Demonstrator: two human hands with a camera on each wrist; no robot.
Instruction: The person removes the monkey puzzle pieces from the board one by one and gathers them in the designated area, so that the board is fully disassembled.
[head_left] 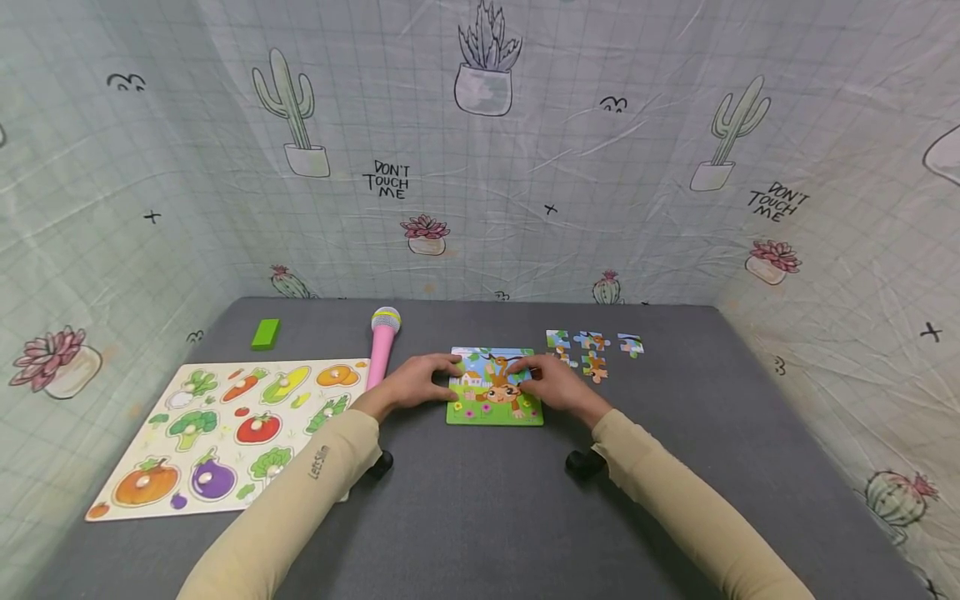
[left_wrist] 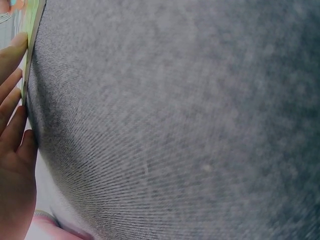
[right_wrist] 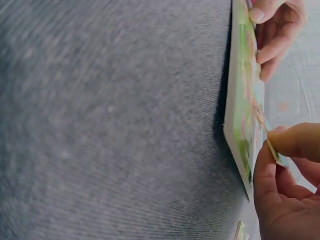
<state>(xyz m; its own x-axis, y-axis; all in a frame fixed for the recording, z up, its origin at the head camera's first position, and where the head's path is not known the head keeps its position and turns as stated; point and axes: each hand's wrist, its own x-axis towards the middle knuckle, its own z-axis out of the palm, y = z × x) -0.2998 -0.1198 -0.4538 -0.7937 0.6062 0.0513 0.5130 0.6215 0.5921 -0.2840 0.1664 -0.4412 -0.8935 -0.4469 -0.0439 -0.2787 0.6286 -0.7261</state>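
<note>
A jigsaw puzzle (head_left: 487,410) with a cartoon monkey on green grass lies flat on the table in front of me. My left hand (head_left: 415,381) rests at its left edge, thumb and fingertips touching the border; in the left wrist view the fingers are fairly straight along that edge. Over the puzzle's right side, my right hand (head_left: 558,387) pinches a small puzzle piece (right_wrist: 274,151) between thumb and forefinger. That piece is tilted, close over the picture. Several loose puzzle pieces (head_left: 595,364) lie just beyond the right hand.
To the left is a wooden vegetable peg board (head_left: 225,392), partly covered by the left forearm. A pink toy microphone (head_left: 381,350) lies by its right edge. Farther back sits a green block (head_left: 266,334). Printed cloth (head_left: 480,183) hangs around the dark grey table (head_left: 480,517).
</note>
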